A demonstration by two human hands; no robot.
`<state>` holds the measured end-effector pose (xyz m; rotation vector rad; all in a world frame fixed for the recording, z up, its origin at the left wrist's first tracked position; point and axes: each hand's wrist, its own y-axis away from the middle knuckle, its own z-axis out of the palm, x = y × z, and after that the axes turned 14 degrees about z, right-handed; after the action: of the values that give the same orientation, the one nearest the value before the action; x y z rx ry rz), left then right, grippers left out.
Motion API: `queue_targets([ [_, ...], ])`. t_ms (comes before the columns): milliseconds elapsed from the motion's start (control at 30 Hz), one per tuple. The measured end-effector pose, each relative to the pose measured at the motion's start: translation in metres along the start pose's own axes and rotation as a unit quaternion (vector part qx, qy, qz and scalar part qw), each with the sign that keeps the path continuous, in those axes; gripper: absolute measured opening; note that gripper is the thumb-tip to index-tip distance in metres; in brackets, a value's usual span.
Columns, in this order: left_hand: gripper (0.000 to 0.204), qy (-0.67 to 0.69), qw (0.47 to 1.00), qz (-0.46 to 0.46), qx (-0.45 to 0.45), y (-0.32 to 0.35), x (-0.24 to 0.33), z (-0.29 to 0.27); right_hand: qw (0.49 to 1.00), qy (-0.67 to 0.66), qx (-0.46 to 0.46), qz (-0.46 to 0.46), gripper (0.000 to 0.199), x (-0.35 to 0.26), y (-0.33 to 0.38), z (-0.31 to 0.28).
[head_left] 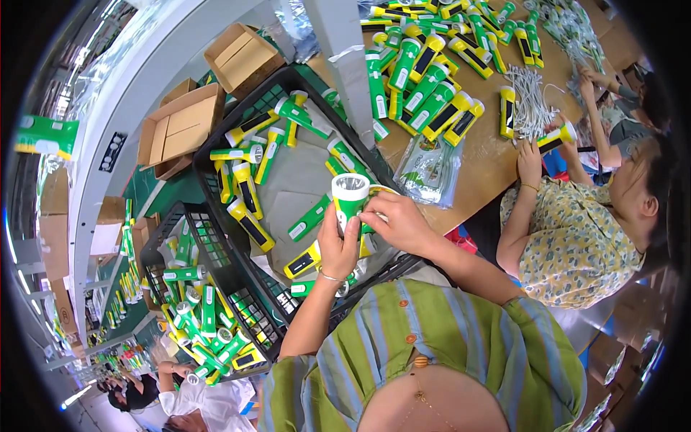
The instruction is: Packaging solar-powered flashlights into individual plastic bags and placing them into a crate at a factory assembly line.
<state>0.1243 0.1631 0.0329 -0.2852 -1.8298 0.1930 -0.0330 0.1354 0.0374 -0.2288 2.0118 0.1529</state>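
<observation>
My left hand (pixel 337 248) is closed around a green and white flashlight (pixel 350 189), which stands upright with its silver reflector and white rim facing up. My right hand (pixel 402 222) is closed at the flashlight's right side, thumb and fingertips pressed against its body. Behind the right fingers a pale curved rim shows; what it belongs to is hidden. Under both hands is a black plastic crate (pixel 204 189) lined with grey sheeting. Several green, yellow and white flashlights (pixel 250 225) lie loose in it.
A second black crate (pixel 210 241) full of flashlights is at the left, below open cardboard boxes (pixel 183 126). Across the brown table (pixel 479 169) lie piled flashlights, white cables (pixel 529 101) and clear plastic bags (pixel 430 169). A grey post rises beyond the crate. A co-worker (pixel 576 237) at right holds a flashlight.
</observation>
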Motion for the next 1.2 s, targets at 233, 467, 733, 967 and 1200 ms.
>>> queue_targets([
  [233,0.046,-0.024,0.997,0.067,-0.023,0.004,-0.012,-0.004,0.997,0.051,0.015,0.053,0.019,-0.002,-0.005,-0.01],
  [467,0.052,0.234,0.958,-0.128,-0.101,-0.023,-0.008,-0.005,0.994,0.082,-0.069,0.006,0.019,0.0,-0.001,-0.033],
  [733,0.054,0.055,0.989,-0.061,-0.121,-0.065,-0.011,0.058,0.999,0.034,-0.02,0.016,0.01,0.026,0.004,-0.087],
  [967,0.046,0.097,0.973,-0.208,-0.023,-0.174,-0.081,0.173,0.986,0.077,0.131,0.063,0.006,0.049,0.012,-0.123],
  [1200,0.064,-0.14,0.988,-0.003,0.066,-0.304,-0.155,0.243,0.979,0.073,0.132,0.138,0.006,0.094,0.013,-0.142],
])
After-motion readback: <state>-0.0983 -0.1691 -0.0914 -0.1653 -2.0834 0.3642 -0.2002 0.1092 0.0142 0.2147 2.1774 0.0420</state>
